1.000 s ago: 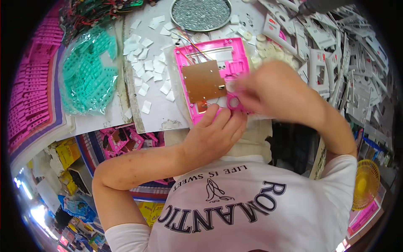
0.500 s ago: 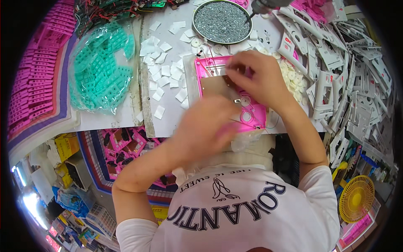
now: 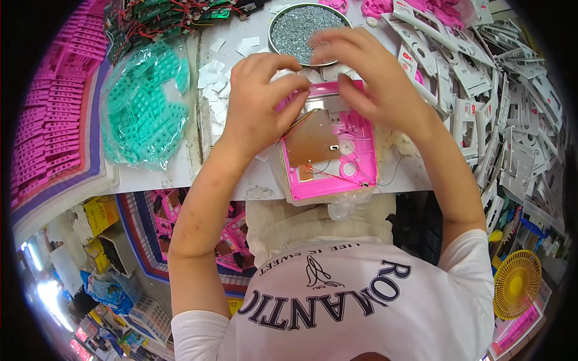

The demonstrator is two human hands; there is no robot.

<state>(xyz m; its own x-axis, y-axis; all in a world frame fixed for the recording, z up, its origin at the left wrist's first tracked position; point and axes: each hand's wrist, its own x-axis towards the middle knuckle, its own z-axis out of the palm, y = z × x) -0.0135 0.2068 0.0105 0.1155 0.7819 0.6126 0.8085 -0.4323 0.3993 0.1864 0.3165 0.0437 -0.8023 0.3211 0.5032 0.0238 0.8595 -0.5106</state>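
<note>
Left hand (image 3: 265,99) at top-left corner of pink casing (image 3: 361,168), fingers bent, thumb tucked under them; can't tell whether it grips the edge or something small. Right hand (image 3: 373,75) hovers by the casing's top edge, fingers and thumb spread wide, nothing seen in it, released; blurred. Its fingers overlap the round tray (image 3: 270,37) of small metal bits (image 3: 295,27) in view.

Casing lies flat on white table (image 3: 253,179), close to the near edge, in front of the person, inner side up. Brown board (image 3: 313,138) sits inside, toward the left, slightly tilted; dark and yellow wires (image 3: 301,122) run out by the left hand, more thin wires below the board. Clear plastic (image 3: 346,207) pokes out under the near edge.

Around: white squares (image 3: 214,81) scattered left of the casing, clear bag of teal pieces (image 3: 144,111) further left, pink part stack (image 3: 48,126) at far left. Circuit boards (image 3: 159,15) top left. White panels (image 3: 472,78) heaped right. More pink assemblies (image 3: 233,231) below the table, yellow fan (image 3: 516,284) lower right.
</note>
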